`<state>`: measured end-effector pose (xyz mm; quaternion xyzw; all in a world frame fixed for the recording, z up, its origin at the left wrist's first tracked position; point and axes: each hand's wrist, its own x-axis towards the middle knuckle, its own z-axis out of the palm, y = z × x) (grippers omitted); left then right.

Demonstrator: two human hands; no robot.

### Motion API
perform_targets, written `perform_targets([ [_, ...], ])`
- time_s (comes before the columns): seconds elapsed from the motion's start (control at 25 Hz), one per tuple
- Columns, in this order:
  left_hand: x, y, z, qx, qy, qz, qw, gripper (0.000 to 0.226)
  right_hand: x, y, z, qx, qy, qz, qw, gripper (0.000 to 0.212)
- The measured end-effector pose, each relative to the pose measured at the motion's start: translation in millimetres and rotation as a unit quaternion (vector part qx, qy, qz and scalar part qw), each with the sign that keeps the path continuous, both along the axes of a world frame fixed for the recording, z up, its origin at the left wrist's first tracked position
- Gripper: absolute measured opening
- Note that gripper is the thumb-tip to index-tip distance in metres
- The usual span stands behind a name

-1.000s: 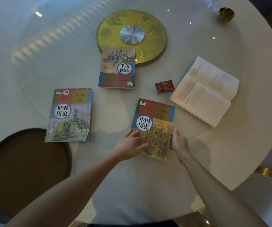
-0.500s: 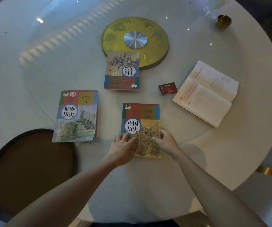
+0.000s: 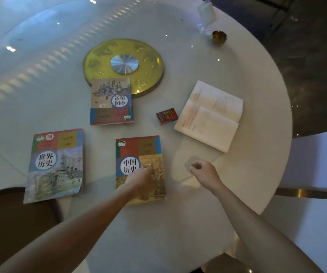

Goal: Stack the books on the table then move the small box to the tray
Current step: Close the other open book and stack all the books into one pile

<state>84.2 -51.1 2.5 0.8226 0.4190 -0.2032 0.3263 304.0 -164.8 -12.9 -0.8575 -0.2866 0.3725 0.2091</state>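
Note:
Three closed history textbooks lie flat on the round white table (image 3: 237,46): one at the near left (image 3: 55,164), one in the near middle (image 3: 139,154), one farther back and turned upside down (image 3: 110,101). An open book (image 3: 210,117) rests at the right. A small dark red box (image 3: 166,115) sits between the far textbook and the open book. My left hand (image 3: 141,180) lies on the lower half of the middle textbook. My right hand (image 3: 203,171) hovers over bare table to the right of that book, fingers curled, holding nothing. A dark round tray (image 3: 17,219) sits at the near left.
A gold disc (image 3: 151,62) with a silver centre sits mid-table, its near edge under the far textbook. A small brass cup (image 3: 219,37) and a clear wrapper (image 3: 206,14) stand at the far right. The table edge curves down the right side.
The middle textbook has been turned square and slid a little left. My right hand has let go of it and moved off to the right. My left hand stays on its cover.

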Motion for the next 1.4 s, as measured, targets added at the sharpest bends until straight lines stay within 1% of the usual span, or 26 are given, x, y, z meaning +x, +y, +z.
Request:
perform_targets([
  [0.04, 15, 7, -1, -0.014, -0.024, 0.017, 0.999, 0.012, 20, 2, 2, 0.004, -0.004, -0.014, 1.0, 0.018],
  [0.12, 49, 21, 1, -0.043, -0.081, 0.081, 0.992, 0.034, 59, 8, 6, 0.019, -0.011, -0.055, 0.998, 0.021],
  [0.16, 68, 27, 4, -0.047, -0.101, 0.112, 0.987, 0.04, 78, 11, 8, 0.03, -0.014, -0.071, 0.997, 0.021],
  [0.28, 134, 46, 8, -0.042, -0.153, 0.171, 0.972, 0.04, 132, 19, 12, 0.058, -0.012, -0.111, 0.992, 0.025],
  [0.36, 176, 59, 10, -0.054, -0.175, 0.191, 0.964, 0.041, 163, 26, 8, 0.068, -0.002, -0.133, 0.989, 0.037],
  [0.44, 211, 70, 8, -0.04, -0.191, 0.206, 0.959, 0.047, 188, 32, 2, 0.074, 0.004, -0.152, 0.986, 0.049],
  [0.52, 239, 81, 6, -0.022, -0.196, 0.226, 0.954, 0.057, 206, 37, -5, 0.07, 0.008, -0.169, 0.983, 0.055],
  [0.6, 262, 94, 3, -0.009, -0.189, 0.249, 0.95, 0.066, 222, 43, -14, 0.067, 0.013, -0.178, 0.982, 0.053],
  [0.72, 285, 114, -3, 0.011, -0.173, 0.269, 0.947, 0.074, 237, 48, -27, 0.056, 0.035, -0.198, 0.978, 0.039],
  [0.84, 296, 127, -12, -0.012, -0.155, 0.29, 0.944, 0.073, 246, 50, -41, 0.052, 0.072, -0.22, 0.971, 0.04],
  [0.92, 298, 129, -19, -0.02, -0.12, 0.281, 0.952, 0.071, 249, 50, -48, 0.052, 0.087, -0.231, 0.968, 0.041],
  [1.0, 297, 126, -24, 0.014, -0.08, 0.257, 0.963, 0.067, 248, 51, -51, 0.055, 0.109, -0.236, 0.964, 0.037],
  [1.08, 295, 122, -25, 0.053, -0.062, 0.239, 0.967, 0.064, 244, 52, -52, 0.063, 0.109, -0.238, 0.963, 0.031],
  [1.16, 292, 119, -20, 0.069, -0.069, 0.227, 0.969, 0.057, 236, 51, -50, 0.061, 0.086, -0.243, 0.964, 0.027],
  [1.24, 282, 119, -11, 0.063, -0.093, 0.23, 0.967, 0.048, 228, 46, -48, 0.059, 0.069, -0.247, 0.965, 0.027],
  [1.32, 268, 115, -4, 0.05, -0.117, 0.238, 0.963, 0.042, 220, 37, -45, 0.062, 0.068, -0.256, 0.962, 0.026],
  [1.4, 248, 108, 0, 0.036, -0.135, 0.253, 0.957, 0.042, 209, 27, -38, 0.074, 0.082, -0.265, 0.958, 0.026],
])
